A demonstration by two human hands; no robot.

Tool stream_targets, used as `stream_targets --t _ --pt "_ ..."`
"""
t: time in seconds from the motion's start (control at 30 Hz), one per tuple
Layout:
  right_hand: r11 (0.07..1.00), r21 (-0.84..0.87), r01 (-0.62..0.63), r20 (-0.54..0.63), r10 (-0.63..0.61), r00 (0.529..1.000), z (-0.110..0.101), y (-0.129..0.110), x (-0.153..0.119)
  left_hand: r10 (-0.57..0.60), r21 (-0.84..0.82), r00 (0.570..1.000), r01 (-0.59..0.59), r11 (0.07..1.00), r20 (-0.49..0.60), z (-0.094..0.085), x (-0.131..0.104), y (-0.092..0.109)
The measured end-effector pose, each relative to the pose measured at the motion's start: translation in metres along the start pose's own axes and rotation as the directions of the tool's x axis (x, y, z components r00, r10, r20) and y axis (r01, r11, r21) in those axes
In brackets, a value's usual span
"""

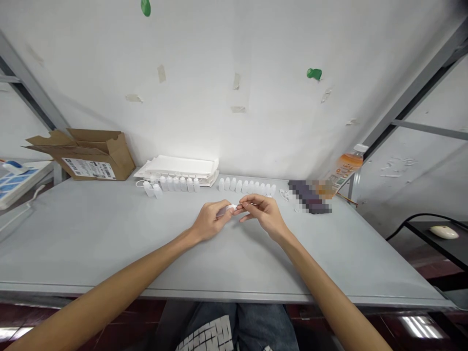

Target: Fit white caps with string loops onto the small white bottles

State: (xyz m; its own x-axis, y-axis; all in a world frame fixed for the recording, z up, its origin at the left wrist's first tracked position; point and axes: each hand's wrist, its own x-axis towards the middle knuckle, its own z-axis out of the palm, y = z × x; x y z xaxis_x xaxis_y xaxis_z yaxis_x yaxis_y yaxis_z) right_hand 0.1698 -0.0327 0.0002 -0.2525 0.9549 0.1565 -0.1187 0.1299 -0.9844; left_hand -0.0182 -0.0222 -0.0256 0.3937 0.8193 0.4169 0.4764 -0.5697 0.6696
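Note:
My left hand [212, 219] is closed round a small translucent dropper bottle [222, 211], tilted so its white top points right. At that top, the thumb and fingertips of my right hand [263, 214] are pinched together. Whatever they grip is too small to make out. Behind my hands, a row of similar bottles [246, 186] stands upright on the grey table [146, 258]. To the left is another group of bottles [179, 184], most with thin tips on top. Small white pieces [284, 194] lie right of the first row.
An open cardboard box [91, 158] stands at the back left, beside stacked white sheets or trays [183, 166]. At the right, an orange drink bottle [345, 170] leans near a blurred dark object [309, 196]. A white wall [256, 136] closes off the back. A computer mouse [443, 232] rests on a side shelf.

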Motion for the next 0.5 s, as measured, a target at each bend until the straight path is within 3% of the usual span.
stream_targets --t 0.5 --pt "0.997 -0.052 0.049 -0.005 -0.049 0.999 -0.0004 0.0064 0.0018 0.009 0.045 1.000 -0.009 0.999 -0.006 0.0007 -0.0013 0.0019"
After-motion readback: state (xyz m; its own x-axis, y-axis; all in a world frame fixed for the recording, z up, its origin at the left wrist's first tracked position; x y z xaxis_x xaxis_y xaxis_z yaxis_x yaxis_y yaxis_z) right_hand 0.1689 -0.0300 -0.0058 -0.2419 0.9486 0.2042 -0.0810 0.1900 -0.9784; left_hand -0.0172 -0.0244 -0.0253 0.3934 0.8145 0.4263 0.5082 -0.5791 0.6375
